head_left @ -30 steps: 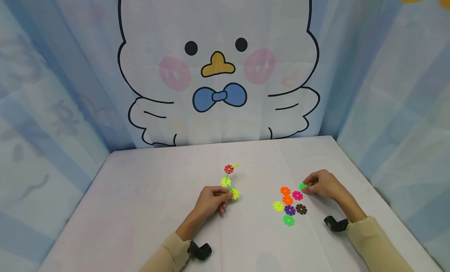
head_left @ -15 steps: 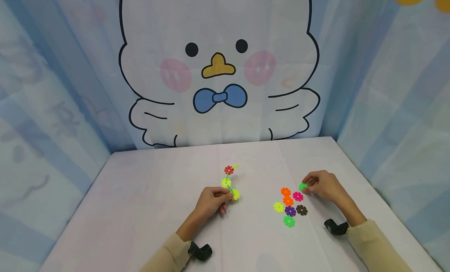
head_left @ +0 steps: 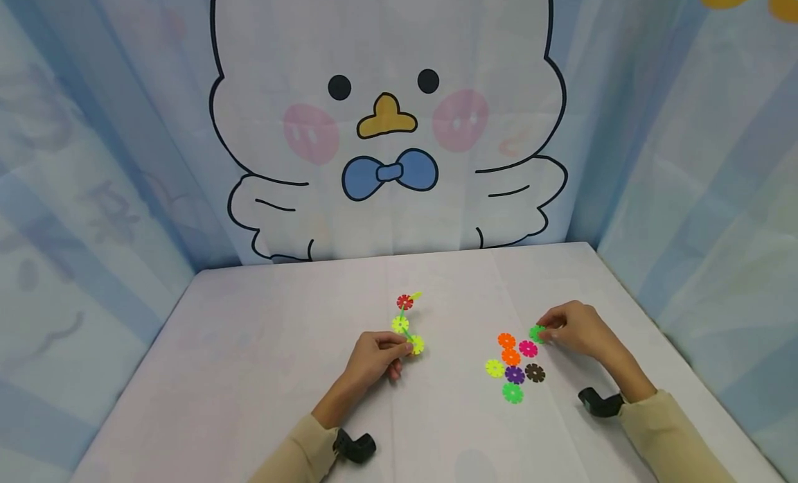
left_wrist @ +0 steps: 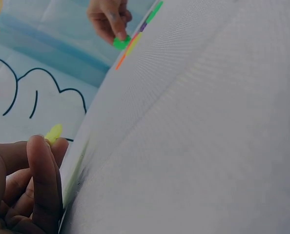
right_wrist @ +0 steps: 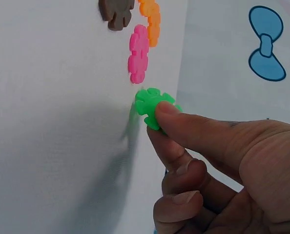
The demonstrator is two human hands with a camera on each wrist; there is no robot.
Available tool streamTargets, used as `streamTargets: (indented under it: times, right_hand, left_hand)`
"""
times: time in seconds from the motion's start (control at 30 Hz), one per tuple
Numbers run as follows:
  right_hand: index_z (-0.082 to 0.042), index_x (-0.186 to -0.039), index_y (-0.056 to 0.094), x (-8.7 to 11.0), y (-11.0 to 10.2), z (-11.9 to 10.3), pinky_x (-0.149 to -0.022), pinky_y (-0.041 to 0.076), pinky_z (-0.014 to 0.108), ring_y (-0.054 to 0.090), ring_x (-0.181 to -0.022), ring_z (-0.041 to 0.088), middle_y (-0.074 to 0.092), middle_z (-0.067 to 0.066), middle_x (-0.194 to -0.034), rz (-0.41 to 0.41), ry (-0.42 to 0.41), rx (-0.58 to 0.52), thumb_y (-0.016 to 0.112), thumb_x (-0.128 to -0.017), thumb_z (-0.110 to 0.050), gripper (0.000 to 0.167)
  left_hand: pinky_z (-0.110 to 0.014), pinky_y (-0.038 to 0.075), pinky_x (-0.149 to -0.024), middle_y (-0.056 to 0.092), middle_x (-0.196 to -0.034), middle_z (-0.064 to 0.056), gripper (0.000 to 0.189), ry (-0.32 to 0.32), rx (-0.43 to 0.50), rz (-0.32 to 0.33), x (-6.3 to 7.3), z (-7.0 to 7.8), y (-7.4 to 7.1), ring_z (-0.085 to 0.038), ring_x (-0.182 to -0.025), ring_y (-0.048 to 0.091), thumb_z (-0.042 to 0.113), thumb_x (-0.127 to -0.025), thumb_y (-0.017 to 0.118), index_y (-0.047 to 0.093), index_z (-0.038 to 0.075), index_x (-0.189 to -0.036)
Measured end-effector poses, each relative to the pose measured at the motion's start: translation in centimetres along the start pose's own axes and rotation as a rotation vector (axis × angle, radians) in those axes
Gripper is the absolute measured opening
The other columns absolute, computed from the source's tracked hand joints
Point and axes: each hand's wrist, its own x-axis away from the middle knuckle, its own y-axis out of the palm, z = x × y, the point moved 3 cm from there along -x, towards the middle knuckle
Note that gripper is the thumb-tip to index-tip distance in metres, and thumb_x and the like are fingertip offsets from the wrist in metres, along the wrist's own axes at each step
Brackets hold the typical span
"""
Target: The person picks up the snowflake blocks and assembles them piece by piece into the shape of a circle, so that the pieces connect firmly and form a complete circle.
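My left hand (head_left: 376, 356) pinches the near end of a chain of interlocking snowflake discs, at its nearest yellow disc (head_left: 418, 344). Farther along the chain come another yellow disc (head_left: 400, 323) and a red disc (head_left: 405, 301), with green discs seen edge-on between them. Between thumb and forefinger, my right hand (head_left: 575, 328) grips a green snowflake disc (right_wrist: 152, 105), notched round its rim. It is held just over the table, beside the pink disc (head_left: 528, 348). In the left wrist view, a bit of yellow disc (left_wrist: 54, 132) sticks out past the left fingertips.
Loose discs lie flat in a cluster right of centre: two orange (head_left: 506, 340), a yellow (head_left: 495, 368), a purple (head_left: 515, 375), a brown (head_left: 535, 373) and a green one (head_left: 513, 393). A printed curtain (head_left: 386, 220) closes off the white table's (head_left: 249, 358) back and sides.
The green disc in my right hand has turned a little, so more of its face shows. My right wrist has shifted slightly to the right. The left hand stays still.
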Motion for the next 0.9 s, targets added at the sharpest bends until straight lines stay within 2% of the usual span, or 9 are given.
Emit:
streamTargets:
  times: [0.23,0.53,0.73,0.9]
  right_hand:
    - [-0.005,-0.1,0.079,-0.4,0.5,-1.3,-0.071,0.054,0.031,0.064,-0.083,0.02,0.077,0.007,-0.09,-0.018,-0.055,-0.063,0.086,-0.089,-0.02,0.019]
    - [-0.009,-0.098,0.076,-0.8,3.3,-4.8,-0.058,0.052,0.024,0.064,-0.072,0.015,0.078,0.003,-0.085,-0.105,-0.123,-0.199,0.083,-0.092,-0.019,0.014]
    - [-0.011,-0.096,0.075,-1.0,5.4,-7.6,-0.059,0.05,0.024,0.062,-0.07,0.012,0.077,0.001,-0.083,-0.124,-0.18,-0.241,0.083,-0.093,-0.02,0.012]
    - [-0.014,-0.094,0.074,-1.2,6.9,-9.9,-0.062,0.048,0.023,0.061,-0.07,0.011,0.077,-0.002,-0.082,-0.12,-0.223,-0.233,0.083,-0.093,-0.02,0.011]
  left_hand:
    - [-0.021,0.054,-0.052,0.073,-0.074,0.0,0.02,-0.006,0.008,-0.001,0.1,0.1,0.1,-0.007,-0.052,0.058,0.017,-0.097,0.078,0.078,-0.001,-0.107]
    - [-0.021,0.054,-0.052,0.078,-0.083,-0.006,0.02,-0.016,0.024,0.001,0.0,0.1,0.3,-0.007,-0.053,0.058,0.015,-0.097,0.078,0.078,-0.001,-0.107]
    - [-0.021,0.054,-0.052,0.072,-0.075,0.0,0.02,-0.028,0.02,0.004,0.2,0.3,0.1,-0.007,-0.053,0.058,0.016,-0.096,0.078,0.078,-0.001,-0.106]
    - [-0.02,0.054,-0.052,0.071,-0.074,0.001,0.02,-0.036,0.018,0.004,0.2,0.3,0.0,-0.007,-0.052,0.058,0.017,-0.096,0.078,0.078,-0.001,-0.105]
